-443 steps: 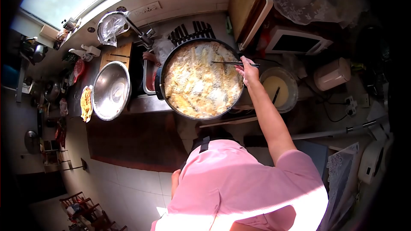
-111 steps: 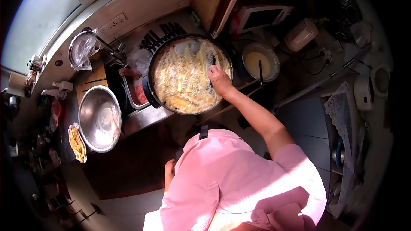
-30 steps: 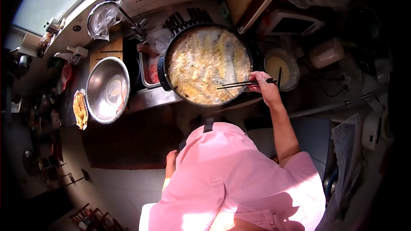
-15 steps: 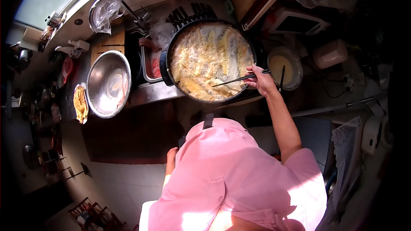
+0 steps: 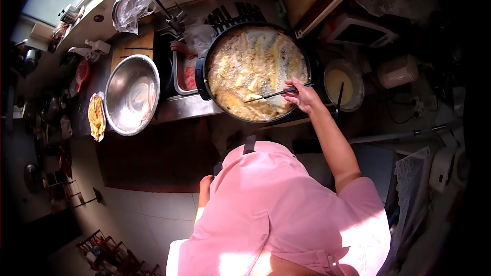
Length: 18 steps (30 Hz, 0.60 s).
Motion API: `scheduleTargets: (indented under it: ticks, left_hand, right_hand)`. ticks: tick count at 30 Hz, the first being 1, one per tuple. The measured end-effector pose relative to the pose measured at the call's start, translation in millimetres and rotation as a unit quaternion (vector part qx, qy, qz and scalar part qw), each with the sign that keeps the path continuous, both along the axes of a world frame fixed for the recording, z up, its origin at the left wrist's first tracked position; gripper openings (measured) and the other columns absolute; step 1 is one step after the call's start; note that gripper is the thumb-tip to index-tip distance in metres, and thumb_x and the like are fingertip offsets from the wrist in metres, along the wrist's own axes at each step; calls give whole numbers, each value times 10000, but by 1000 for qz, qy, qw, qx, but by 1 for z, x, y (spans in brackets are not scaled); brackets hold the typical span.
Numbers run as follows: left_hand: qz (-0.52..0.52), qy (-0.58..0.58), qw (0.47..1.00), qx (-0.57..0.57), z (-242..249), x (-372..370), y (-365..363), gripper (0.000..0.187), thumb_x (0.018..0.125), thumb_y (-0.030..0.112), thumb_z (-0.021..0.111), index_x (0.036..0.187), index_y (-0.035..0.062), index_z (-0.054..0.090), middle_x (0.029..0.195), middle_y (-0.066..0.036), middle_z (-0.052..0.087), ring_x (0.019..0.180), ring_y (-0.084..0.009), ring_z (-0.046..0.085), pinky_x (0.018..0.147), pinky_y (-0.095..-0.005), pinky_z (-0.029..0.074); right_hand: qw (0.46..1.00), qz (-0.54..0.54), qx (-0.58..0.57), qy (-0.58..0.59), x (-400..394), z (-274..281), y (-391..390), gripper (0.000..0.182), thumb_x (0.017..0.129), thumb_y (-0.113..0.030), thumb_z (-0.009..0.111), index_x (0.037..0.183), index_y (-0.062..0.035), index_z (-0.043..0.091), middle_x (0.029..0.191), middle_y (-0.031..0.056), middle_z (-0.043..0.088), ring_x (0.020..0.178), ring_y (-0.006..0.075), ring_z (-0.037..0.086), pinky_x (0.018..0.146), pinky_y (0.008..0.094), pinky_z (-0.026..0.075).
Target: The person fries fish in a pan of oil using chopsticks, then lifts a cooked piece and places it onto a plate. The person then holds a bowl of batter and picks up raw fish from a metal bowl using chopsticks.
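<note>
— What is the biggest thing on the table [image 5: 179,110]?
— The wide black pan [image 5: 257,71], full of pale yellow strips of food frying in bubbling oil. The right hand [image 5: 303,95] hangs over its near right rim, fingers closed around a pair of dark chopsticks [image 5: 272,93] whose tips point left into the pan and sit among the frying pieces.

— And the next container down?
— A large steel bowl [image 5: 132,94], well to the left of the pan, with only a thin pale smear inside. Just beside its left edge lies a small plate of yellow fried pieces [image 5: 95,116].

— Anything on the right?
— A smaller round bowl [image 5: 344,85] of creamy yellow batter with a dark utensil standing in it, just beyond the right hand.

— The other hand?
— The left hand [image 5: 205,183] hangs low beside the pink shirt, touching no utensil; I cannot tell whether its fingers are curled or loose.

— Any writing?
— None is readable.
</note>
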<state>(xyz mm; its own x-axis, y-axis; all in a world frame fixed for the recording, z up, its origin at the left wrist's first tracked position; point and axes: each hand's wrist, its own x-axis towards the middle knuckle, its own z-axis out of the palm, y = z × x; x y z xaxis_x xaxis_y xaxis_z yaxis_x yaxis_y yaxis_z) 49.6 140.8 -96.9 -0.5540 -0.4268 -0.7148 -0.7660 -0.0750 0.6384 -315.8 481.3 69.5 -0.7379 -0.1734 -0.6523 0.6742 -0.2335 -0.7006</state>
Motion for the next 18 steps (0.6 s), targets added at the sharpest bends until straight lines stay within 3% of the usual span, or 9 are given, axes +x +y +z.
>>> scheduleTargets:
  ticks: [15, 18]
  left_hand:
    - [14, 19, 1000, 4, 5, -1, 0, 170, 759, 134, 547, 877, 16, 580, 758, -92, 600, 673, -176, 564, 613, -288, 458]
    - [-11, 99, 995, 3, -10, 6, -3, 152, 767, 131, 537, 871, 26, 569, 737, -94, 594, 661, -186, 563, 610, -298, 463]
  right_hand:
    - [997, 59, 42, 41, -15, 28, 34, 337, 840, -339, 469, 905, -20, 553, 805, 83, 573, 679, 180, 596, 582, 270, 501]
    - [996, 52, 51, 46, -23, 35, 40, 337, 839, -342, 467, 903, -22, 552, 783, 70, 571, 656, 164, 593, 570, 257, 502]
